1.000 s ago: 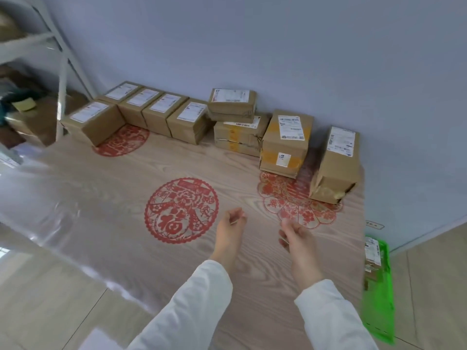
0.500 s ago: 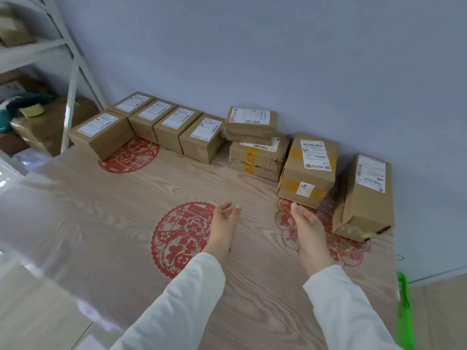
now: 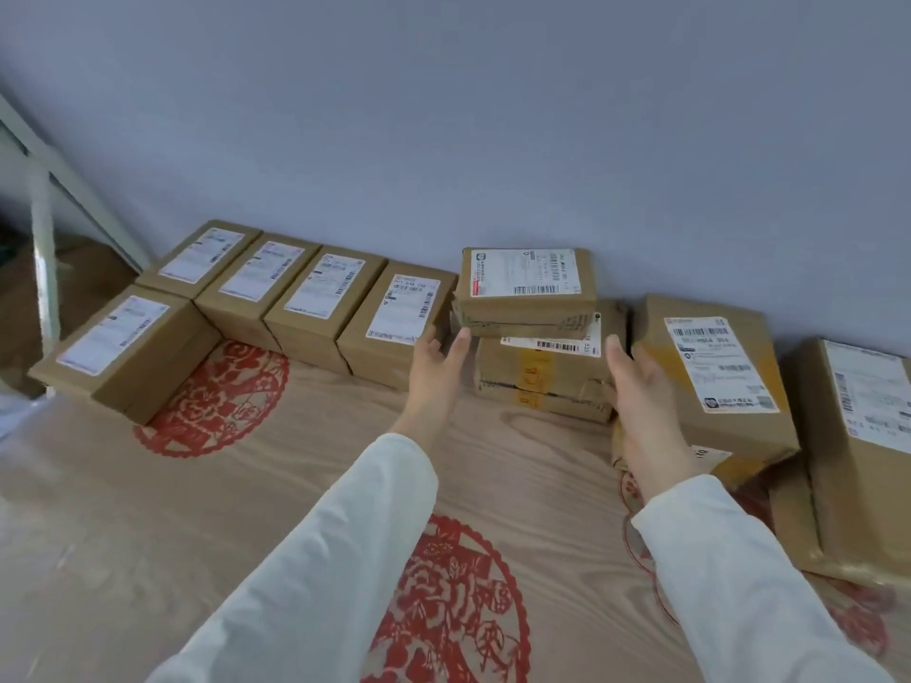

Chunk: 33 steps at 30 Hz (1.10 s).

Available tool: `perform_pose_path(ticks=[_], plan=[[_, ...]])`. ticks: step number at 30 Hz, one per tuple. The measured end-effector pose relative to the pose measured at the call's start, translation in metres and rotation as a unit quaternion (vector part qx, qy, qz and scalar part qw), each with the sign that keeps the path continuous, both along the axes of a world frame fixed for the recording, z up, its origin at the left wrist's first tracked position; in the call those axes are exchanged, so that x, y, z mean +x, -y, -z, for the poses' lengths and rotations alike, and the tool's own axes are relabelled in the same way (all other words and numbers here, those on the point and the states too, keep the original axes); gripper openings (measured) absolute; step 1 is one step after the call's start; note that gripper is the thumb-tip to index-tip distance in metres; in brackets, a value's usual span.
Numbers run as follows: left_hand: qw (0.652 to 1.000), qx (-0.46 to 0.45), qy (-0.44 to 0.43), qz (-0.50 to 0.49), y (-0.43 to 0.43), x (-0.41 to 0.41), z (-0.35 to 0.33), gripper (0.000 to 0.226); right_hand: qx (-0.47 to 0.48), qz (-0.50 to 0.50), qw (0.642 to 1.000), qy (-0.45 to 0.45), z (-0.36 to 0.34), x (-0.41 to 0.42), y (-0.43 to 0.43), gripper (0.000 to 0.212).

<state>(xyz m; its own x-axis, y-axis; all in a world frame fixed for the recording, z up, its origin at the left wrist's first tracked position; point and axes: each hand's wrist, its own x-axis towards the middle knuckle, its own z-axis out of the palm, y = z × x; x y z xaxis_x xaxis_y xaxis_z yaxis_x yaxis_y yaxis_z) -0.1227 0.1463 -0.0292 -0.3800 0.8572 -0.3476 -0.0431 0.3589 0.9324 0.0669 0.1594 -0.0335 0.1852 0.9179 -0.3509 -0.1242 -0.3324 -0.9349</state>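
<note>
Sleeves point(image 3: 345, 534), white, at bottom edge over wood-grain table point(image 3: 296, 460) with red paper-cut decal point(image 3: 443, 608) under clear film. Left hand point(image 3: 436, 377) and right hand point(image 3: 641, 401) both reach forward, palms facing each other, fingers straight and spread, nothing held in either.

Target is the two-high stack between them. Top parcel point(image 3: 525, 288) is flat brown cardboard, label up, sitting slightly askew on the lower parcel point(image 3: 542, 382), which has yellow tape and dented edges. Left fingertips are at the top parcel's near-left corner; contact cannot be told. Right hand is just beside the stack's right end, in front of the large labelled box point(image 3: 710, 377).

Step judged: approach for a two-handed pickup, grasp not yet made. Next move calls for closing both palms onto opposite ends of the top parcel and lifting straight up so the lower one does not drag along. The gap on the right is tight, so the right hand needs care there.

Behind left: row of four cardboard boxes point(image 3: 323, 308) side by side against the wall point(image 3: 493, 115), a fifth box point(image 3: 123, 347) in front of the row's left end. Far right: another box point(image 3: 862, 436). Shelf frame point(image 3: 44, 199) at far left.
</note>
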Motion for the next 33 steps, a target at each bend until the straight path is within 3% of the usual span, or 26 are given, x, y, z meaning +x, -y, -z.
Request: perform_pose_path(ticks=[9,14,19,26,31,33], plan=[[0.998,0.022,-0.013,0.057,-0.048,-0.008,0.016,0.062,0.014,-0.021,0.999,0.043,0.019,-0.021,-0.052,0.071],[0.999,0.026,0.022,0.033,-0.042,-0.006,0.021,0.05,0.028,-0.007,0.998,0.052,0.02,-0.029,-0.05,0.052],[0.998,0.005,0.067,-0.002,-0.018,-0.002,0.026,0.029,0.039,0.029,0.998,0.033,0.016,-0.025,-0.021,0.058],[0.988,-0.006,0.149,-0.034,0.058,0.012,0.015,0.051,0.068,0.009,0.998,-0.003,0.008,-0.012,0.049,0.06],[0.977,0.007,0.21,-0.029,0.134,0.029,0.007,0.073,0.041,-0.031,0.997,-0.053,0.006,-0.008,0.125,0.111],[0.976,0.009,0.216,-0.012,0.164,0.038,0.011,0.094,0.006,-0.051,0.996,-0.074,0.01,-0.013,0.16,0.118]])
